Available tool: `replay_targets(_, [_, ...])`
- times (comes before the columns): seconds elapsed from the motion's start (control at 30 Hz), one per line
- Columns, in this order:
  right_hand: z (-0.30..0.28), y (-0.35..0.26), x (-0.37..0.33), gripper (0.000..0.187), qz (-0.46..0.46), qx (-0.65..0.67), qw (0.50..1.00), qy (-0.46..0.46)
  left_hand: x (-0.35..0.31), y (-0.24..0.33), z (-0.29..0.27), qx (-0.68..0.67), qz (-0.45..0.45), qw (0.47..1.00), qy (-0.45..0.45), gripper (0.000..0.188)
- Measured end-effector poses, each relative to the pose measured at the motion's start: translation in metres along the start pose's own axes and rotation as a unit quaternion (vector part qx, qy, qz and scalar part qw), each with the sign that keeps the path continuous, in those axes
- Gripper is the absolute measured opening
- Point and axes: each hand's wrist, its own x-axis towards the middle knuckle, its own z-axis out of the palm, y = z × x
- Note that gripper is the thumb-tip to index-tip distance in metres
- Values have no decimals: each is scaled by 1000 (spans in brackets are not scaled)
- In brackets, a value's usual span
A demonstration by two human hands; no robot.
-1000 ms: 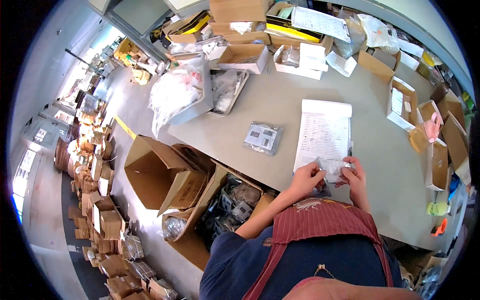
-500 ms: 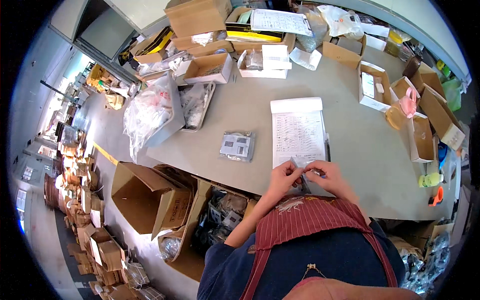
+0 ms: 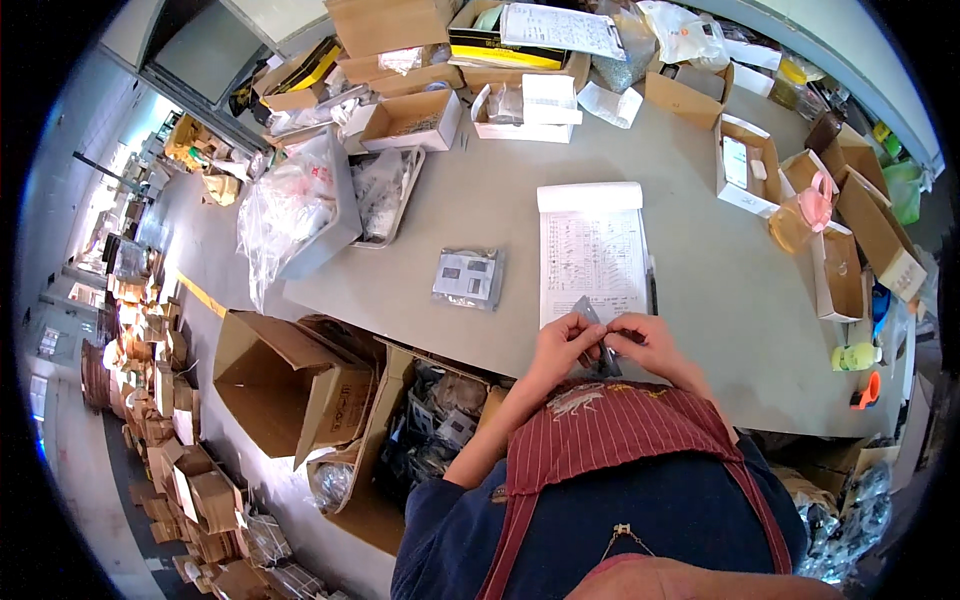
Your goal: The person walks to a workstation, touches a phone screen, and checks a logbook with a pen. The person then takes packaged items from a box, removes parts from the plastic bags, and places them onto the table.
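Close to my body, at the table's near edge, my left hand (image 3: 566,347) pinches a small grey, see-through plastic bag (image 3: 587,309). One corner of the bag sticks up past my fingers and the rest hangs below them. My right hand (image 3: 646,341) has thumb and fingertips pressed together at the bag's right edge. What lies inside the bag I cannot make out. Just beyond my hands is a pad of printed forms (image 3: 592,250), its top sheet folded over, with a dark pen (image 3: 652,285) along its right side. To the left lies a flat bagged packet (image 3: 469,278) with grey square pieces.
A grey bin with clear bags (image 3: 318,238) stands at the table's left edge. White cartons (image 3: 412,120) line the back. A pink-lidded bottle (image 3: 803,215) and orange tape dispenser (image 3: 866,391) are at right. An open cardboard box (image 3: 385,470) of bagged parts sits below the left edge.
The bag now shows more above my left fingers, tilted upward. My right fingertips have shifted slightly, staying close to my left hand. The whole view has moved a little.
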Motion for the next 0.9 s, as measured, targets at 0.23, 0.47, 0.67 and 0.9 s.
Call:
replay_targets(0.23, [-5, 7, 4, 20, 19, 78, 996, -40, 1, -4, -3, -21, 2, 1000, -5, 22])
replay_targets(0.47, [0, 30, 9, 24, 20, 170, 983, -71, 1, -8, -3, -80, 9, 997, -5, 22])
replay_targets(0.67, [1, 38, 10, 21, -5, 188, 980, -72, 2, -8, -3, -95, 17, 995, -8, 23])
replay_targets(0.9, [6, 38, 9, 21, -8, 226, 971, -73, 2, -11, -3, -102, 16, 995, -13, 22])
